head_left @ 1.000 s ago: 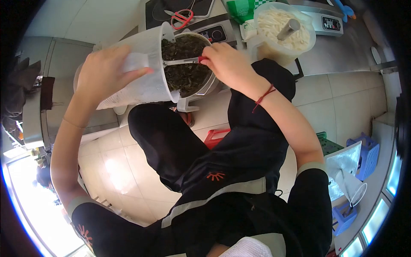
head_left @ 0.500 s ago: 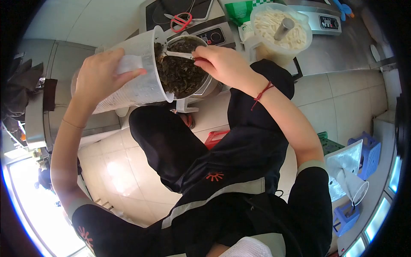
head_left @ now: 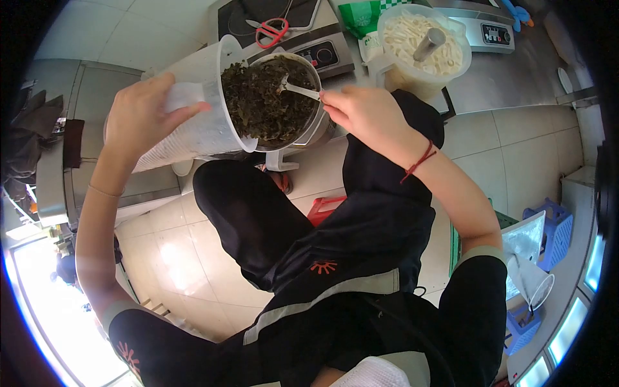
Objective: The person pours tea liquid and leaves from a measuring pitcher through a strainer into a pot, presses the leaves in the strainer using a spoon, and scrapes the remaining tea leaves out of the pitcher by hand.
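Your white spoon [head_left: 302,91] has shifted from the tub's mouth toward 3 o'clock, over the pot [head_left: 311,69], while the tub has slid slightly toward 9 o'clock, so more of the dark leaves [head_left: 258,116] seem to be within the spoon's reach. Your right hand [head_left: 367,113] pinches the spoon's handle, fingers closed; your left hand [head_left: 135,116] curls partway around the tilted tub [head_left: 193,132] at 11 o'clock, thumb extended. Scissors [head_left: 263,27] lie near 12, the pitcher [head_left: 392,72] of pale strips at 1.
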A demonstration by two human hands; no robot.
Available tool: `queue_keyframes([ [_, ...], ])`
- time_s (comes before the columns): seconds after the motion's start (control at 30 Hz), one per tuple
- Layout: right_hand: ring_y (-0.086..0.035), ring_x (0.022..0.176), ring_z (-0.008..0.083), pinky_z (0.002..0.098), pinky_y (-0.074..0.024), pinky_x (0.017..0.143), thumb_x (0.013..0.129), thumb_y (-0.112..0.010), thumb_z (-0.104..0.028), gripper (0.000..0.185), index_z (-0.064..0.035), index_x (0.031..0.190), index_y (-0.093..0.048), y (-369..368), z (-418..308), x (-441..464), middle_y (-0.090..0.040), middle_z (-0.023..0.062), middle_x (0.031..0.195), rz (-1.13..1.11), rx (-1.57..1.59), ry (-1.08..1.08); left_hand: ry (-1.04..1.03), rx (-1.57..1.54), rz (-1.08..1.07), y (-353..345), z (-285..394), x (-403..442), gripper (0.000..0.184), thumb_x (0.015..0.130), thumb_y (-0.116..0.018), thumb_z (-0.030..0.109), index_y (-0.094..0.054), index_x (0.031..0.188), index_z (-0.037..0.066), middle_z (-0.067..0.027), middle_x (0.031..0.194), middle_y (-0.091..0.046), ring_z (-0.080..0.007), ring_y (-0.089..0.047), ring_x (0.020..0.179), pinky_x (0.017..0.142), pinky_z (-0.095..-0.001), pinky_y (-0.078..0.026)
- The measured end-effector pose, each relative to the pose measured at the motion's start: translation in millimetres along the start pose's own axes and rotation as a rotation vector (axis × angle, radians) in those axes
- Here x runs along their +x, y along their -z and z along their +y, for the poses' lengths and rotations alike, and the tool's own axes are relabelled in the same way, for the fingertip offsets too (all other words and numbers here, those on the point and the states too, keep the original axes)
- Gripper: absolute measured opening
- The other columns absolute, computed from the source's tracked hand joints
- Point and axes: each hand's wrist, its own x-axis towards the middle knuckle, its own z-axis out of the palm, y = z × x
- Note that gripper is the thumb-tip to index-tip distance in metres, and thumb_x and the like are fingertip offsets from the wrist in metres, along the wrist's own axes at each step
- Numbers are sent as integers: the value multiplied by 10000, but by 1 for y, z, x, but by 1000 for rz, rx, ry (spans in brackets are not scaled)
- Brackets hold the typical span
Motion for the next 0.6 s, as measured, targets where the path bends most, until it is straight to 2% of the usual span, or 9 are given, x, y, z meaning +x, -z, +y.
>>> queue_keyframes([
  [0.13, -576, 627, 296, 410, -447, 552, 764, -582, -202, 120, -97, 821, -580, 8, 9, 24, -569, 93, 651, 40, 208, 37, -25, -3, 5, -1, -1, -1, 490, 662, -698, 484, -470, 642, 51, -90, 537, -467, -272, -497, 496, 475, -343, -419],
  [0.2, -586, 674, 287, 355, -460, 580, 781, -599, -190, 145, -87, 880, -617, 14, -4, 35, -610, 105, 735, 46, 270, 27, -26, -13, 20, -2, 0, 0, 490, 663, -698, 484, -469, 638, 51, -91, 538, -468, -273, -495, 493, 474, -344, -419],
  [0.37, -587, 741, 290, 361, -455, 637, 792, -586, -169, 137, -58, 873, -584, -15, -38, 51, -612, 102, 805, -20, 562, 133, -44, -48, 38, -5, 3, 4, 494, 663, -698, 487, -464, 624, 54, -87, 537, -470, -267, -486, 476, 465, -343, -417],
  [0.47, -583, 751, 279, 358, -454, 649, 768, -599, -145, 146, -70, 891, -620, -24, -32, 43, -615, 95, 808, -179, 458, 125, -54, -41, 15, -7, 3, 2, 498, 663, -697, 489, -458, 619, 54, -81, 534, -467, -259, -479, 465, 455, -342, -413],
  [0.6, -581, 761, 266, 349, -454, 644, 752, -613, -152, 168, -85, 904, -638, -26, -14, 25, -616, 86, 813, -118, 433, 56, -72, -15, 40, -11, -2, -3, 501, 664, -695, 493, -452, 617, 58, -72, 526, -451, -251, -469, 457, 445, -335, -403],
])
